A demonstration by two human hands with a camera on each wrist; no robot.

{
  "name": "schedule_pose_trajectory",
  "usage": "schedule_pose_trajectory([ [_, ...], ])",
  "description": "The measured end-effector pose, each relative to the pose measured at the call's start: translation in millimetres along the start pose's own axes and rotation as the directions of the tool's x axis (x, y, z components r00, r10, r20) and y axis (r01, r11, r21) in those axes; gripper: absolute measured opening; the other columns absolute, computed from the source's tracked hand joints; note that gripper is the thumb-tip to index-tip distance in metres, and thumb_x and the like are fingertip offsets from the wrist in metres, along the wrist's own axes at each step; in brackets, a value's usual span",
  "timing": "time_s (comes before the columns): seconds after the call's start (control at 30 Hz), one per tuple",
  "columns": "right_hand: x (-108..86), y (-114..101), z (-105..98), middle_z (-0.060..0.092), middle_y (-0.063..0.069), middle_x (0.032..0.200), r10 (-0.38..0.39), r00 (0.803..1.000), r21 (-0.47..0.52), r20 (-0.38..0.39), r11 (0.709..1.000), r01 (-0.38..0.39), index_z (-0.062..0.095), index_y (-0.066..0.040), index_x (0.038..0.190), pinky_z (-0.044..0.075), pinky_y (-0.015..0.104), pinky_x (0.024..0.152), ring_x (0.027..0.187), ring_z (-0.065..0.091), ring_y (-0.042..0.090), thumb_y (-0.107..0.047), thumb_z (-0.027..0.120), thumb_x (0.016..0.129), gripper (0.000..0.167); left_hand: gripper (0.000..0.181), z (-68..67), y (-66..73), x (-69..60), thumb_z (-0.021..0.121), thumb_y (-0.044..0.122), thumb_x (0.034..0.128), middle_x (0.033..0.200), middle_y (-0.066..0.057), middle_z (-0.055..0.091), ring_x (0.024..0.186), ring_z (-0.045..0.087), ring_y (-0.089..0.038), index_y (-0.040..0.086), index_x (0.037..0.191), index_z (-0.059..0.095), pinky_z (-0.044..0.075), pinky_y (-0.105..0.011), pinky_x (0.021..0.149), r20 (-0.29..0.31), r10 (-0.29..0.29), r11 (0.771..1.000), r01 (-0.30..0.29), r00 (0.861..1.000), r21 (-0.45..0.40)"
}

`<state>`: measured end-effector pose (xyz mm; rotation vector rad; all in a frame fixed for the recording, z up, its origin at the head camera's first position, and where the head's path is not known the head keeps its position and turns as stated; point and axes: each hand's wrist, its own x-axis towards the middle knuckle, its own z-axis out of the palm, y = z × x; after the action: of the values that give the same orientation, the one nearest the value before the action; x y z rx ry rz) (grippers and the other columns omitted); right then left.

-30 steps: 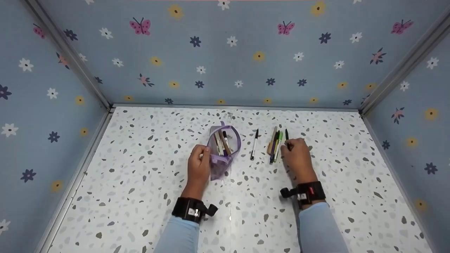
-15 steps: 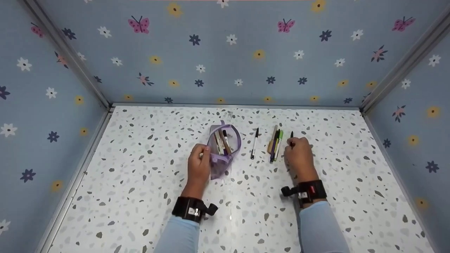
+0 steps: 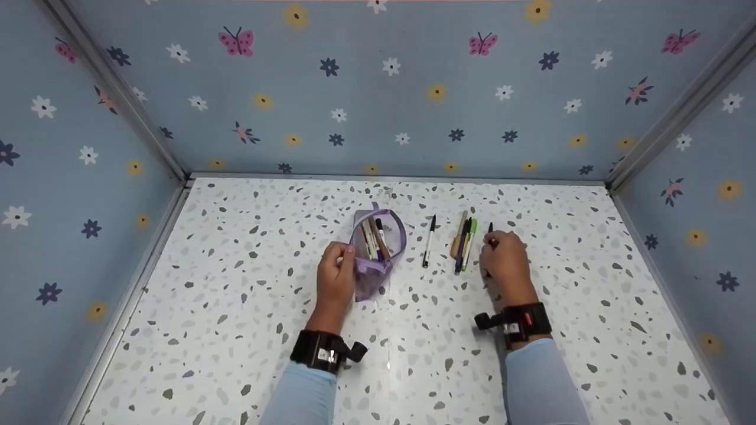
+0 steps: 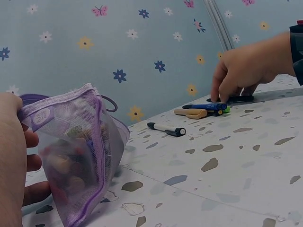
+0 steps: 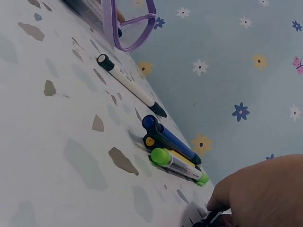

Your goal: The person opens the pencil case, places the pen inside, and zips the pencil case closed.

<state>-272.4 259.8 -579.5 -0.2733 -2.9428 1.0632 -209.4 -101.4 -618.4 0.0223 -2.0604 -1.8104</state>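
The left hand (image 3: 335, 276) grips the near left edge of a purple mesh pouch (image 3: 371, 283), which stands with its mouth open and several pens inside. In the left wrist view the pouch (image 4: 78, 156) hangs from thumb and fingers. At the right, the right hand (image 3: 507, 260) pinches a black pen (image 3: 491, 226) lying low at the table surface; the left wrist view shows this dark pen (image 4: 240, 99) under the fingertips. Left of that hand lies a close group of several pens, among them a green-capped one (image 5: 177, 165) and a blue one (image 5: 177, 142).
A white pen with black ends (image 3: 429, 242) lies between the pouch and the pen group. The speckled table (image 3: 236, 236) meets a flowered wall (image 3: 378, 88) at the back, with side walls left and right.
The right hand and the black pen have moved slightly right, away from the pen group. The left hand and the pouch have stayed in place.
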Motion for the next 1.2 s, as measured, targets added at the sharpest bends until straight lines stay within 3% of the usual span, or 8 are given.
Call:
schedule_pose_trajectory([
  [0.23, -6.4, -15, -6, 0.073, 0.020, 0.136, 0.041, 0.996, 0.155, 0.084, 0.987, -0.053, 0.075, -0.007, 0.144, 0.061, 0.039, 0.086, 0.108, 0.071, 0.029, -0.018, 0.063, 0.111, 0.036, 0.021, -0.6, 0.3, -1.3, 0.060, 0.014, 0.1166, 0.107, -0.011, 0.068, 0.101, 0.064, -0.018, 0.003, 0.100, 0.067, 0.059, -0.025, 0.083, 0.015, -0.020, 1.000, 0.020, 1.000, 0.008],
  [0.37, -12.9, -30, -4, 0.073, 0.019, 0.137, -0.005, 0.988, 0.240, 0.156, 0.970, -0.033, 0.076, -0.009, 0.143, 0.060, 0.032, 0.079, 0.109, 0.070, 0.028, -0.016, 0.065, 0.110, 0.035, 0.021, 0.2, 1.0, -2.6, 0.059, 0.017, 0.1172, 0.108, -0.009, 0.068, 0.099, 0.064, -0.018, 0.006, 0.101, 0.067, 0.059, -0.026, 0.080, 0.023, -0.043, 0.999, 0.043, 0.999, 0.011],
  [0.47, -18.6, -47, 0, 0.076, 0.019, 0.134, -0.077, 0.978, 0.266, 0.194, 0.964, 0.023, 0.078, -0.009, 0.141, 0.059, 0.032, 0.081, 0.108, 0.070, 0.027, -0.014, 0.067, 0.110, 0.034, 0.022, 1.0, 1.5, -1.7, 0.060, 0.018, 0.1172, 0.108, -0.009, 0.068, 0.099, 0.064, -0.017, 0.006, 0.101, 0.067, 0.059, -0.026, 0.082, 0.019, -0.044, 0.999, 0.043, 0.999, 0.014],
  [0.67, -24.6, -97, 21, 0.080, 0.016, 0.130, -0.206, 0.940, 0.321, 0.272, 0.940, 0.113, 0.082, -0.011, 0.134, 0.059, 0.031, 0.078, 0.091, 0.070, 0.018, -0.014, 0.071, 0.108, 0.029, 0.022, -0.6, 1.4, 0.2, 0.061, 0.017, 0.1166, 0.105, -0.010, 0.068, 0.100, 0.064, -0.017, 0.005, 0.099, 0.067, 0.059, -0.026, 0.084, 0.007, -0.019, 1.000, 0.019, 1.000, 0.011],
  [0.87, -21.5, -141, 51, 0.080, 0.013, 0.127, -0.253, 0.894, 0.358, 0.370, 0.927, 0.114, 0.082, -0.012, 0.136, 0.060, 0.035, 0.074, 0.080, 0.069, 0.014, -0.016, 0.072, 0.107, 0.031, 0.022, -2.7, 0.3, -1.2, 0.062, 0.014, 0.1163, 0.104, -0.011, 0.069, 0.102, 0.064, -0.017, 0.003, 0.099, 0.069, 0.058, -0.024, 0.088, -0.001, 0.009, 1.000, -0.009, 1.000, 0.015],
  [1.03, -19.6, -167, 72, 0.082, 0.013, 0.125, -0.266, 0.891, 0.363, 0.368, 0.923, 0.126, 0.084, -0.011, 0.133, 0.060, 0.032, 0.069, 0.076, 0.070, 0.013, -0.015, 0.074, 0.108, 0.028, 0.022, -2.9, 1.0, -0.5, 0.062, 0.016, 0.1164, 0.109, -0.010, 0.069, 0.108, 0.065, -0.018, 0.004, 0.099, 0.069, 0.059, -0.028, 0.095, -0.005, 0.016, 1.000, -0.016, 1.000, 0.009],
  [1.2, -21.1, -175, 84, 0.083, 0.014, 0.119, -0.335, 0.886, 0.423, 0.320, 0.888, 0.183, 0.085, -0.008, 0.128, 0.066, 0.028, 0.076, 0.085, 0.075, 0.014, -0.013, 0.076, 0.108, 0.022, 0.022, -2.3, 0.9, -0.9, 0.061, 0.016, 0.1158, 0.126, -0.012, 0.073, 0.124, 0.065, -0.025, 0.003, 0.099, 0.069, 0.055, -0.041, 0.113, -0.026, 0.003, 1.000, -0.003, 1.000, 0.002],
])
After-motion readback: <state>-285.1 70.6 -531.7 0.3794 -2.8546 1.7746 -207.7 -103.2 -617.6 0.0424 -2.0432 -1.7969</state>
